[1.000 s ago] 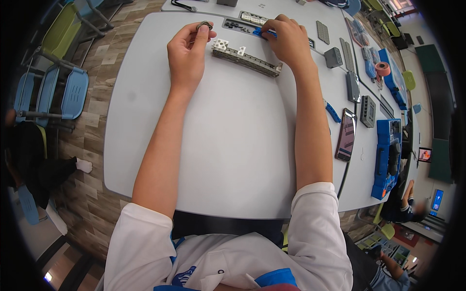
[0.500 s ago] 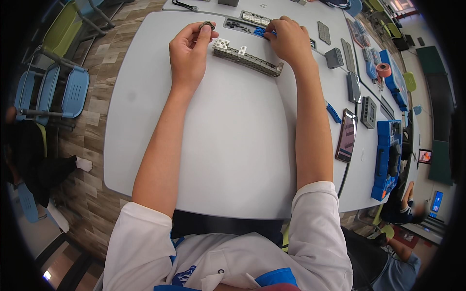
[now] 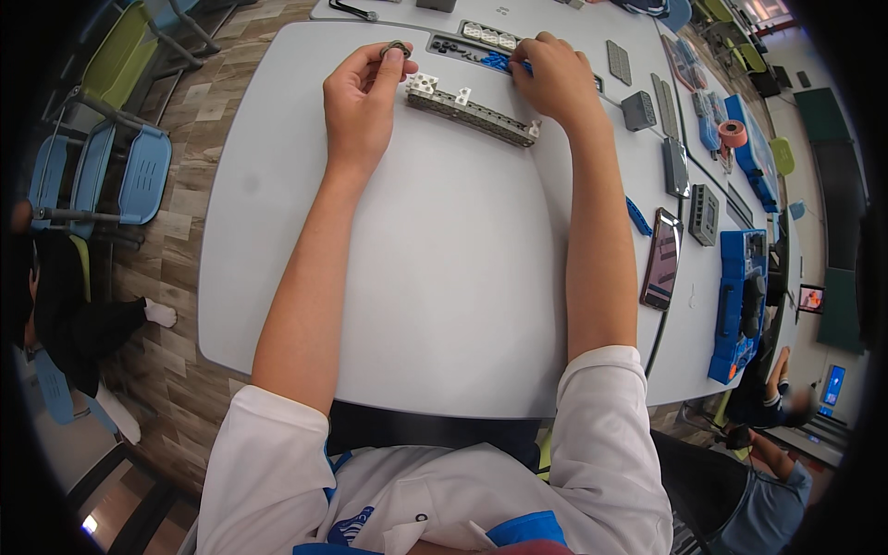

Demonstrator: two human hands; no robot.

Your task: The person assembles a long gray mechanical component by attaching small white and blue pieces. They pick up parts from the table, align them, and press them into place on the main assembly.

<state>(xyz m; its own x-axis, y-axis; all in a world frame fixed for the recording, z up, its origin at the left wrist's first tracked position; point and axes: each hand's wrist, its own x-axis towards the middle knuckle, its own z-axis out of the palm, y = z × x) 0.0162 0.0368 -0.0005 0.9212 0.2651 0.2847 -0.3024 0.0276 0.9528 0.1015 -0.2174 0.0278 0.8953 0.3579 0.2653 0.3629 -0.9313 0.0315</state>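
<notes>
Above the far left part of the table, my left hand pinches a small dark ring-shaped piece between thumb and fingers. My right hand reaches down into a grey parts tray, its fingers bent and pressed together at the blue pegs. Whatever the fingertips hold there is hidden. Between my hands and nearer to me lies a long grey perforated beam, set at a slant, with white connector blocks on it. Neither hand touches the beam.
Right of my right arm lie a blue curved piece, a phone, a grey box with buttons and a dark grey block. An open blue case stands at the right edge. Blue chairs stand at left.
My right hand has shifted very slightly at the tray, its fingers still over the blue pegs. My left hand stays put with the ring-shaped piece. People at both sides have moved a little.
</notes>
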